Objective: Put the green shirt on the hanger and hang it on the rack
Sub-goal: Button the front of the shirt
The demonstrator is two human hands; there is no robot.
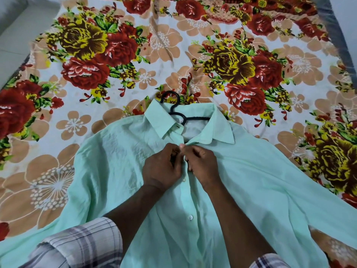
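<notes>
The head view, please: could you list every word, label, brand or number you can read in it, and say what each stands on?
No text can be read.
Green shirt: plain cloth, no print; a pale patch inside the collar, near the hanger, may be a tag but is too small to read.
Bedsheet: flowers only.
Checked sleeve: no lettering.
</notes>
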